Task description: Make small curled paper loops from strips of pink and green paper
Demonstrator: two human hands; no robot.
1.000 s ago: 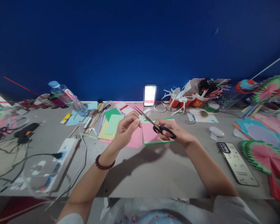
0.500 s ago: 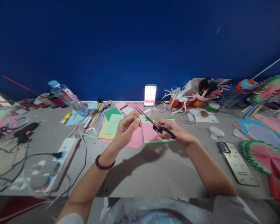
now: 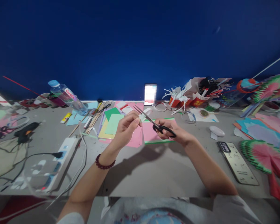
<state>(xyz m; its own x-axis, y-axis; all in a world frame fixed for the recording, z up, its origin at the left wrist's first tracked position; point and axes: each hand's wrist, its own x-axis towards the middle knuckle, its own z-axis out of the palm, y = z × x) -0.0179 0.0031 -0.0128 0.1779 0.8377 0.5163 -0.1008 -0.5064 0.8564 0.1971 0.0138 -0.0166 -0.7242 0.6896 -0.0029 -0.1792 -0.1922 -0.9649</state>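
Your left hand point(image 3: 127, 130) pinches a white paper strip point(image 3: 143, 117) between thumb and fingers, above the coloured sheets in the middle of the tabletop point(image 3: 172, 180). Your right hand point(image 3: 174, 129) is curled around the black handles of the scissors point(image 3: 156, 127), whose blades slant up and to the left, across the strip as you see it; you cannot tell from this angle whether they touch it. A dark red beaded bracelet point(image 3: 105, 162) circles your left wrist. Beneath your hands lie a pink sheet with green edges point(image 3: 149, 133) and, to its left, a pale green sheet point(image 3: 112, 123) on a stack of other papers. Farther left you have thin wooden sticks point(image 3: 92, 125), a tilted clear bottle point(image 3: 67, 94) with a blue cap, and a white power strip point(image 3: 62, 166). Straight ahead, a lit phone point(image 3: 150, 95) stands upright near the blue wall point(image 3: 140, 46). To your right are red paper cups point(image 3: 199, 101), a phone lying flat point(image 3: 239, 163) and, just beside it, a pink and green pleated paper fan point(image 3: 262, 155)
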